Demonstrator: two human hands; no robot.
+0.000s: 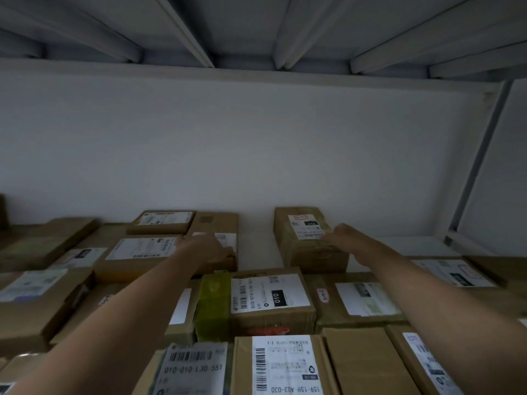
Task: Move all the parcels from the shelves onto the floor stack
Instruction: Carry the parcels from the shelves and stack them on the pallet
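Note:
Several brown cardboard parcels with white labels cover the shelf. Both my bare arms reach to its back row. My left hand lies on a flat parcel at the back middle, and its fingers curl over the parcel's near edge by the label. My right hand stretches out with straight fingers against the right side of a taller parcel marked 010. A parcel with yellow-green tape sits between my forearms. The image is slightly blurred.
The white back wall stands just behind the parcels. The ribbed underside of the upper shelf hangs overhead. A slanted metal upright bounds the right side. More parcels fill the left and the front row.

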